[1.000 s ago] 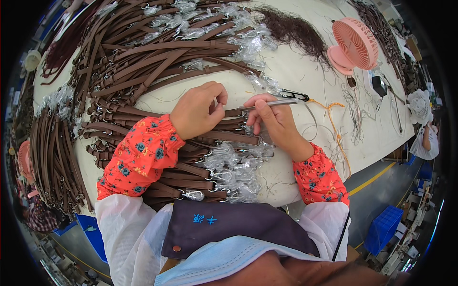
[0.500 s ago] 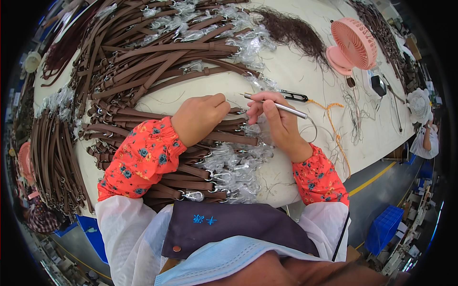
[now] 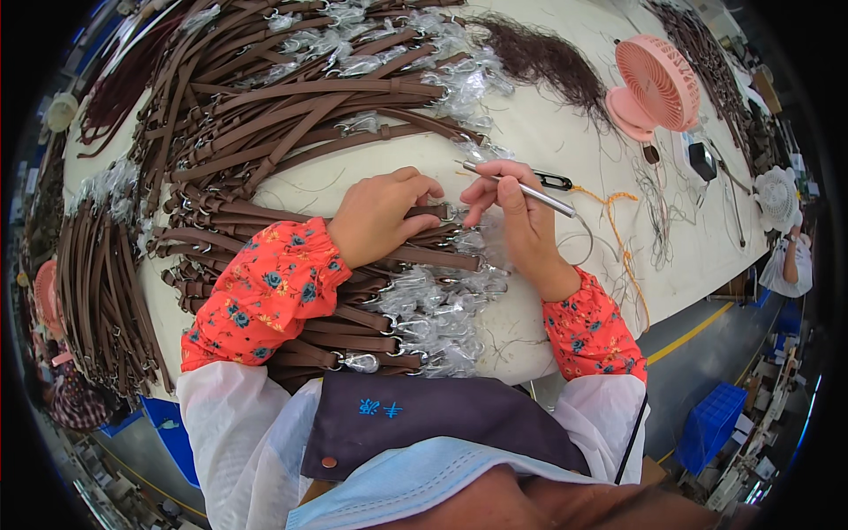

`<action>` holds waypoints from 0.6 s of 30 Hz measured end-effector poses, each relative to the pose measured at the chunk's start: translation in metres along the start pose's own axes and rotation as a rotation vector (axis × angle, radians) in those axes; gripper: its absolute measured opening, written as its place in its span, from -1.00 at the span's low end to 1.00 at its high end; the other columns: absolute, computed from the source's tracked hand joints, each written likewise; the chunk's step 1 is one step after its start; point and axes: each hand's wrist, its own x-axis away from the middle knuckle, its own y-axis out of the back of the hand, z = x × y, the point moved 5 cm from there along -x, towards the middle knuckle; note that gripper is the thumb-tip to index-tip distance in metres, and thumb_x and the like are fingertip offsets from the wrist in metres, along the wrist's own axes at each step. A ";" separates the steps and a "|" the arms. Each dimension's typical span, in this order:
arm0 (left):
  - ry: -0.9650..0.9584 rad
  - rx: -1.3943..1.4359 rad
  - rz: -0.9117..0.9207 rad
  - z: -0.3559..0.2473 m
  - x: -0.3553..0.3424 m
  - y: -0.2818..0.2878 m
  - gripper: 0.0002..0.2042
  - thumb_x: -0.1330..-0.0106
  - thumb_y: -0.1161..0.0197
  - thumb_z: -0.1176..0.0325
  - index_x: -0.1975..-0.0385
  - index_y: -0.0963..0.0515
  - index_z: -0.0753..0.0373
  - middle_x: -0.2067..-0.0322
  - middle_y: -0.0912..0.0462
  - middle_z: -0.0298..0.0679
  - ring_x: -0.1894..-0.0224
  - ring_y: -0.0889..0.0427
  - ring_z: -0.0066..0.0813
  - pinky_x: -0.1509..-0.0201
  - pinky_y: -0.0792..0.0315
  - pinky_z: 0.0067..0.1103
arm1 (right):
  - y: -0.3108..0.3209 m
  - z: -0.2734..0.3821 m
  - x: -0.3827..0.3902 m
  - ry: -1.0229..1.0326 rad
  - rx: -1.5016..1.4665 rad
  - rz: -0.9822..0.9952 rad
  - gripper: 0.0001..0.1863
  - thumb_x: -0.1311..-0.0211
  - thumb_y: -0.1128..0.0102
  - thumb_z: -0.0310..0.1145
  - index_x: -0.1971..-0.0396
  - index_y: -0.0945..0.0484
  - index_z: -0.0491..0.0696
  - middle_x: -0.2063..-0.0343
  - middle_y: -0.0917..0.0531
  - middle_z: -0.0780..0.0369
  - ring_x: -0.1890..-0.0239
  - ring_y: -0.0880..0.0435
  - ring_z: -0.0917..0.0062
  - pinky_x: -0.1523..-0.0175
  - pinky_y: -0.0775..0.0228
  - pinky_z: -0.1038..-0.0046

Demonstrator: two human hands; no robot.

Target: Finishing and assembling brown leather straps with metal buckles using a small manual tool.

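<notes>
In my right hand is a slim silver pen-like tool with a thin pointed tip, aimed up and left; a thin cord loops from its rear end. The tool rests between thumb and fingers, and the lower fingertips curl near a small metal clasp. My left hand hovers over a row of brown straps, thumb and index finger apart. Between them the end of a brown strap shows. Whether the hidden fingers touch it I cannot tell. Just beyond my right fingers lies a black-handled tool.
Brown straps with plastic-wrapped metal clasps lie below my hands, with a larger heap at far left. Dark loose threads, a pink fan and an orange cord are on the pale table to the right.
My left hand has opened from a pinch and shifted slightly right, uncovering the strap end. My right hand and the pen-like tool have moved only slightly.
</notes>
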 end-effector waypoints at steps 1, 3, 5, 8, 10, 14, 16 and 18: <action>0.039 -0.006 0.032 0.002 -0.002 -0.002 -0.69 -0.11 -0.42 0.34 0.15 -0.58 0.20 0.36 -0.59 -0.20 0.39 -0.61 -0.30 0.32 -0.47 -0.47 | 0.001 0.001 0.001 0.013 -0.012 -0.006 -0.63 -0.55 0.20 -0.17 -0.05 -0.38 -0.14 0.26 -0.59 0.15 0.39 -0.61 0.60 0.18 -0.42 0.57; 0.079 -0.013 0.065 0.003 -0.003 -0.003 -0.70 -0.12 -0.42 0.34 0.15 -0.59 0.20 0.39 -0.60 -0.19 0.39 -0.61 -0.30 0.31 -0.47 -0.47 | 0.002 0.001 0.001 0.027 -0.025 -0.011 -0.63 -0.55 0.20 -0.17 -0.06 -0.38 -0.14 0.26 -0.59 0.15 0.39 -0.61 0.59 0.17 -0.42 0.56; 0.164 0.028 0.114 0.005 -0.004 -0.005 -0.76 -0.11 -0.42 0.36 0.23 -0.65 0.23 0.43 -0.61 -0.20 0.40 -0.61 -0.30 0.32 -0.47 -0.48 | 0.002 0.004 0.001 0.053 -0.016 -0.014 -0.64 -0.55 0.20 -0.17 -0.05 -0.38 -0.14 0.27 -0.60 0.14 0.39 -0.61 0.59 0.16 -0.42 0.56; 0.131 0.122 0.035 0.008 -0.001 -0.005 -0.83 -0.11 -0.41 0.40 0.30 -0.69 0.24 0.44 -0.62 -0.20 0.43 -0.62 -0.31 0.32 -0.48 -0.50 | 0.002 0.005 0.001 0.064 -0.043 -0.003 -0.64 -0.55 0.19 -0.18 -0.05 -0.38 -0.14 0.26 -0.60 0.13 0.39 -0.61 0.59 0.17 -0.42 0.56; 0.085 0.098 -0.002 0.005 0.000 -0.005 -0.85 -0.12 -0.38 0.43 0.30 -0.69 0.24 0.43 -0.63 -0.20 0.43 -0.62 -0.28 0.33 -0.48 -0.50 | 0.004 0.004 0.001 0.063 -0.048 -0.012 -0.65 -0.55 0.19 -0.18 -0.04 -0.38 -0.14 0.27 -0.61 0.13 0.39 -0.61 0.59 0.17 -0.42 0.56; -0.022 -0.002 -0.091 -0.002 0.003 -0.002 -0.88 -0.17 -0.31 0.49 0.31 -0.69 0.25 0.43 -0.63 -0.16 0.44 -0.64 -0.20 0.34 -0.50 -0.48 | 0.005 0.003 0.001 0.019 -0.003 -0.055 -0.59 -0.56 0.25 -0.13 0.00 -0.39 -0.19 0.36 -0.65 0.09 0.48 -0.62 0.53 0.16 -0.48 0.42; -0.031 -0.003 -0.098 -0.005 0.002 -0.002 -0.90 -0.17 -0.29 0.49 0.33 -0.68 0.26 0.43 -0.63 -0.15 0.44 -0.64 -0.18 0.34 -0.50 -0.47 | 0.005 0.001 0.001 0.019 -0.020 -0.041 -0.59 -0.56 0.24 -0.13 0.02 -0.40 -0.19 0.40 -0.64 0.12 0.50 -0.61 0.55 0.17 -0.49 0.42; -0.039 -0.005 -0.106 -0.006 0.002 -0.002 -0.92 -0.18 -0.28 0.50 0.35 -0.66 0.28 0.42 -0.63 -0.14 0.43 -0.64 -0.15 0.35 -0.50 -0.46 | 0.006 0.001 0.002 0.019 -0.038 -0.026 -0.59 -0.56 0.24 -0.14 0.03 -0.41 -0.20 0.44 -0.63 0.14 0.52 -0.61 0.56 0.17 -0.49 0.42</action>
